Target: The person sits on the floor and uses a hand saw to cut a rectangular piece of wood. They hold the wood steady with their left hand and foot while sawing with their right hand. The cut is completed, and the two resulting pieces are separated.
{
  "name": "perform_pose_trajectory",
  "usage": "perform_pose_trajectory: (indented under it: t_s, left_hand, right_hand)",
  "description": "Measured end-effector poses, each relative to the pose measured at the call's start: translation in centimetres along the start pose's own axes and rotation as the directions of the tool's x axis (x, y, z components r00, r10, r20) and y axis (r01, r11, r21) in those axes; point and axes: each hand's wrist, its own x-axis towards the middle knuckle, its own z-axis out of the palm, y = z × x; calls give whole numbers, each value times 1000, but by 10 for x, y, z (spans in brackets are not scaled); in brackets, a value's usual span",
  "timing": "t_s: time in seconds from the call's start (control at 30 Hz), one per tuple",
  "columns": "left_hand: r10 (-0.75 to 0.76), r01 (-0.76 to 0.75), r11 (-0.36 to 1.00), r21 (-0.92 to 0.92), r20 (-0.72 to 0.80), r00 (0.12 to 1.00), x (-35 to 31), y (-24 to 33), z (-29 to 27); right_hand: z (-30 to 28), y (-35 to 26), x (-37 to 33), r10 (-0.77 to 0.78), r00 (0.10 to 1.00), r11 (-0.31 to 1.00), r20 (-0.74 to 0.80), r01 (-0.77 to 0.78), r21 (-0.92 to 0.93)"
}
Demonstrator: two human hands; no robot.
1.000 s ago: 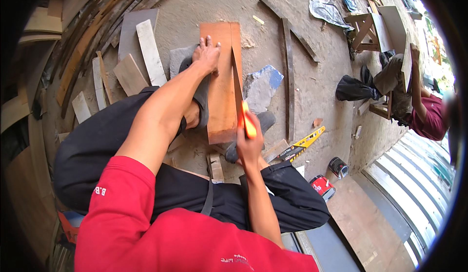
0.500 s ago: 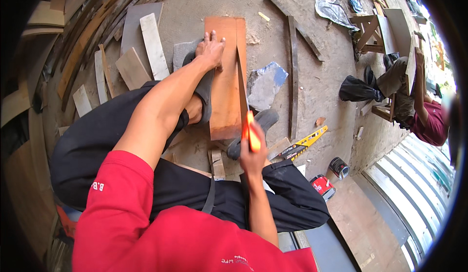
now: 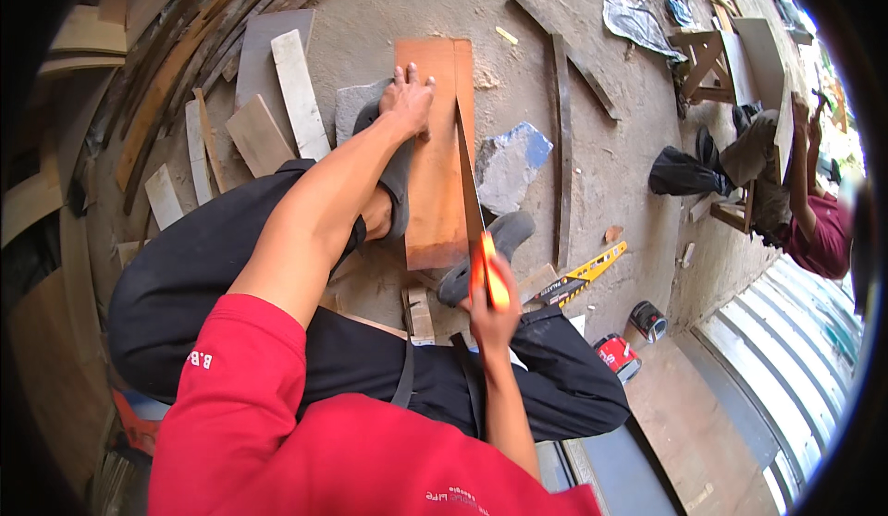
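Note:
A reddish-brown board lies lengthwise in front of me, raised off the ground. On its upper part my left hand rests flat with fingers spread. My right hand is closed around the orange handle of a handsaw. The saw's blade sits in a long cut near the board's right edge, running along its length. My left foot, in a dark sandal, is against the board's left side. The other sandal is at its lower right, partly behind the saw.
A broken concrete block lies right of the board, beside dark wooden strips. A yellow and black saw-shaped item and two cans are near my right knee. Offcuts lie at left. A co-worker sits far right.
My right hand has drawn the saw back slightly toward me along the cut. My left hand stays on the board. The whole view has shifted a little. The co-worker's hands have moved.

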Motion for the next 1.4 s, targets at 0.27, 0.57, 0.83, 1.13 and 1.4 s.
perform_pose_trajectory:
  t_s: [0.27,0.57,0.83,1.13,1.4]
  left_hand:
    - [-14,14,1000,-3,6,1000,-3,-2,-2]
    - [3,-5,999,-37,-39,999,10,-7,5]
    - [16,-19,999,-49,-54,998,7,-10,11]
    - [9,-11,999,-38,-51,999,10,-5,6]
    - [3,-4,1000,-25,-23,1000,2,0,5]
  right_hand:
    - [5,-13,9,-37,999,999,6,37,-15]
    - [4,-17,16,-33,999,998,-8,33,-60]
    - [28,-14,49,82,997,996,-9,-83,-24]
    - [32,-15,66,115,993,991,-25,-112,72]
    - [7,-9,19,-4,1000,999,16,4,-42]
